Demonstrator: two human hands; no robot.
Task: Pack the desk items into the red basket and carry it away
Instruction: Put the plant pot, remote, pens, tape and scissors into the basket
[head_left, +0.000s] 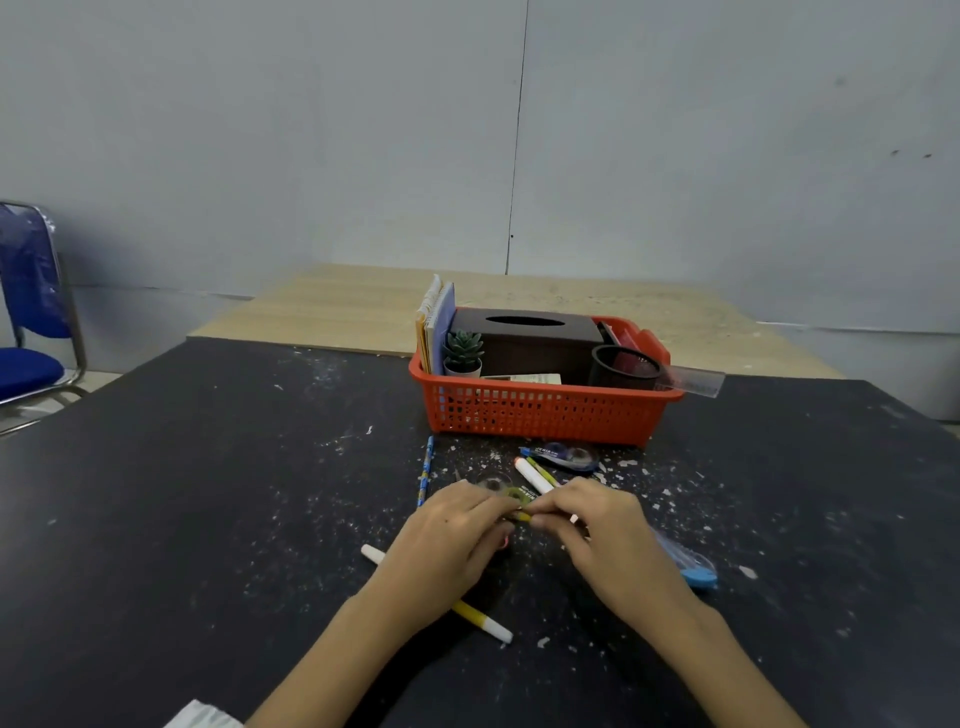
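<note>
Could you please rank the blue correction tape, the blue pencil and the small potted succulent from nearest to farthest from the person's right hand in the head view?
From the right hand:
1. Blue correction tape, on the table just right of the wrist.
2. Blue pencil, on the table beyond the left hand.
3. Small potted succulent, in the red basket's front left corner.

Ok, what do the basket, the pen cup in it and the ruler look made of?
Basket: moulded red plastic by the look, matte, with a slotted grid wall. Pen cup: probably dark metal mesh, as fine holes show faintly; plastic is possible. Ruler: clear plastic, see-through with printed marks.
</note>
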